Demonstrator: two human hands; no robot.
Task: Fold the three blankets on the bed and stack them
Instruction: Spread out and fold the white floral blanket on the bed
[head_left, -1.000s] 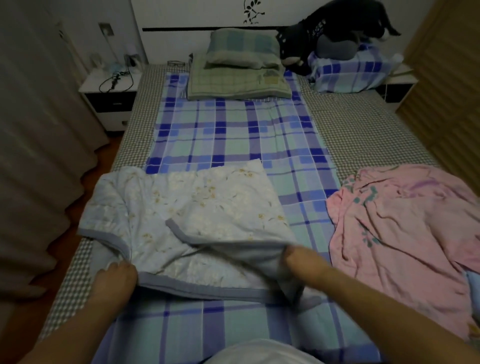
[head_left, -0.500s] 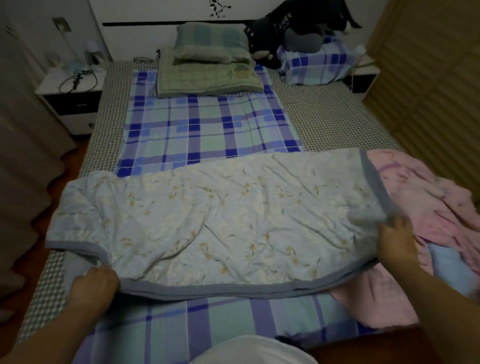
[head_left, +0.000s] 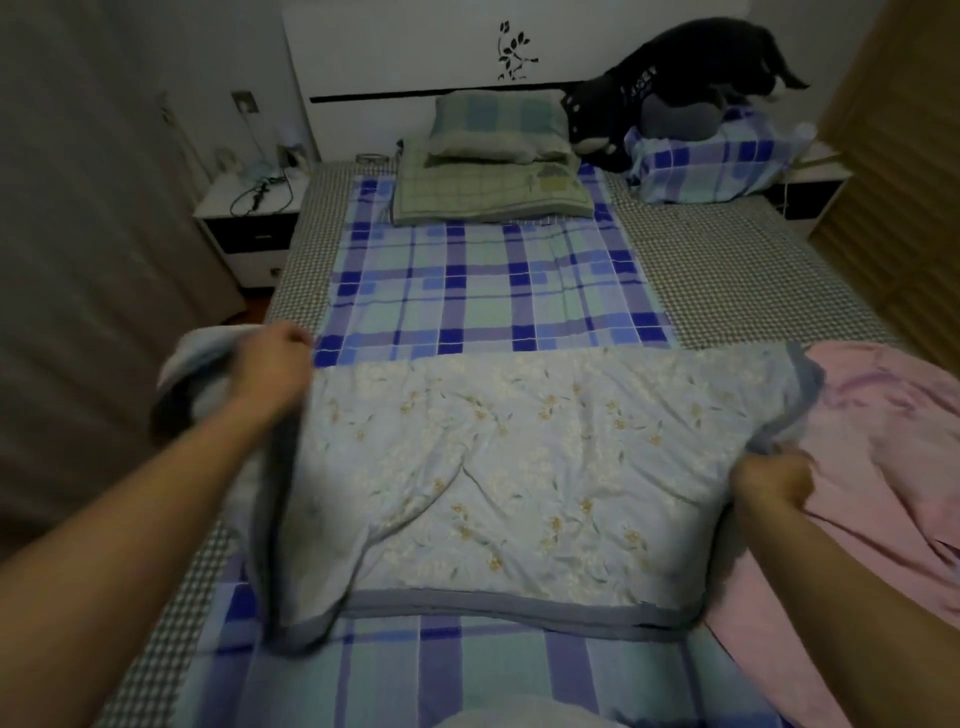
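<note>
Gripping the floral blanket, left hand raised, right hand clutching its edge.

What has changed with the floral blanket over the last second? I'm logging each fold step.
The right hand drew the floral blanket open rightward, onto the pink blanket. The left hand, gripping the left end, then moved from the near edge toward the headboard. Both hands kept their grip.

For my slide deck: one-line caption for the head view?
Both hands, left hand and right hand, grip the floral blanket beside the pink blanket.
</note>
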